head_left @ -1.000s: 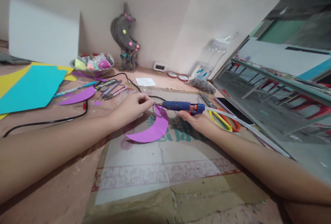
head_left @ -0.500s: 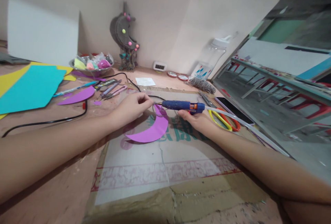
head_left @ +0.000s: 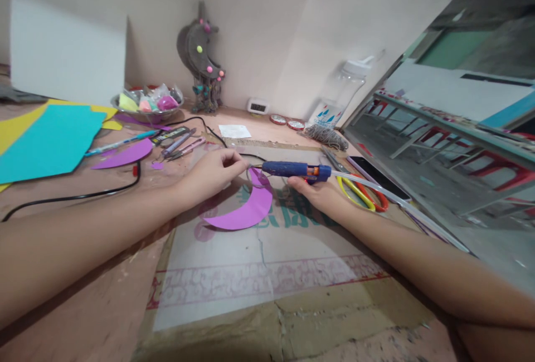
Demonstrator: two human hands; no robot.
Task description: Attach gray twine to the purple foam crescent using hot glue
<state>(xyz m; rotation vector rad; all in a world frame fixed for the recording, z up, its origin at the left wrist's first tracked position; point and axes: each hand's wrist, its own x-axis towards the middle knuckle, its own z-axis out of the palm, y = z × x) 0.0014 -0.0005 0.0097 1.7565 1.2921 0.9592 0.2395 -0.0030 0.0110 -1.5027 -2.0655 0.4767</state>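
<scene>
My right hand [head_left: 311, 188] is wrapped around the handle of a blue glue gun [head_left: 288, 170], a clear glue stick [head_left: 376, 188] trailing from its rear. Its metal nozzle points left, close to the fingertips of my left hand [head_left: 223, 168]. Those fingers pinch the upper tip of a purple paper crescent [head_left: 251, 211], whose lower end hangs over the cardboard. A thin grey string [head_left: 259, 186] loops near that tip; whether the fingers also grip it is hard to make out.
A printed cardboard sheet [head_left: 217, 284] lies beneath my hands. Scissors [head_left: 357, 192] and a phone [head_left: 378, 177] are at the right. A grey yarn bundle [head_left: 328, 136], a bottle [head_left: 343, 92], a bowl [head_left: 146, 114] and a decorated grey moon [head_left: 203, 53] stand behind. A black cord [head_left: 75, 199] crosses the left side.
Hardly anything differs. Both hands, the glue gun and the crescent keep nearly the same places, with only a tiny shift of the view.
</scene>
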